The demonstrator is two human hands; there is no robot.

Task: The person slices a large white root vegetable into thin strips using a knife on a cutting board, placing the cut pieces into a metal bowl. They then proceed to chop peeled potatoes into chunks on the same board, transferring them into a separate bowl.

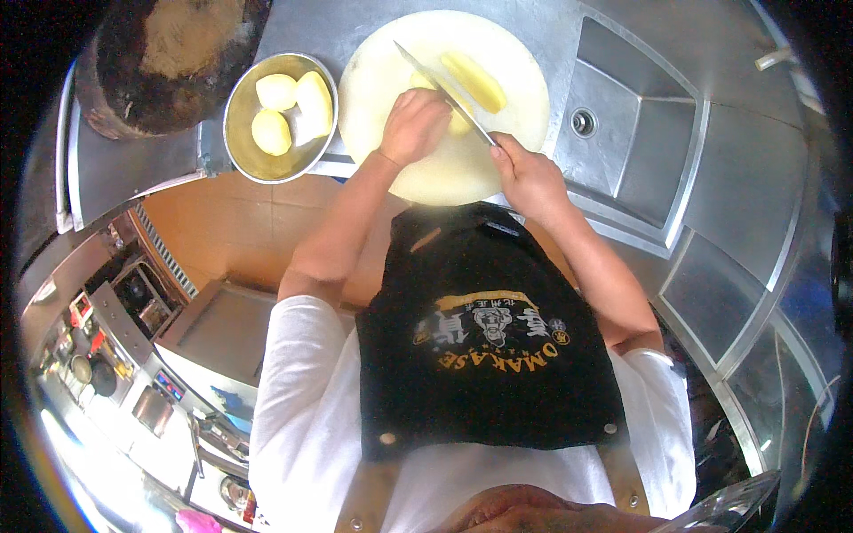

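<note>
On the round white cutting board (446, 176), my right hand (533, 174) grips the handle of a kitchen knife (445, 91). Its long blade points up and to the left, close along the fingers of my left hand (416, 125). That hand, fingers curled, holds down a peeled yellow potato piece (460, 122), partly hidden by the hand and blade. Another long peeled potato piece (474, 83) lies on the board, beyond the knife to the right. Left of the board, a round metal bowl (243, 123) holds three peeled potatoes (275, 92).
A steel sink (603, 126) with a drain is set into the counter on the right. At the upper left stands a thick, dark, round wooden chopping block (110, 73). The steel counter (300, 30) runs behind the bowl. Kitchen equipment (146, 300) lines the lower left.
</note>
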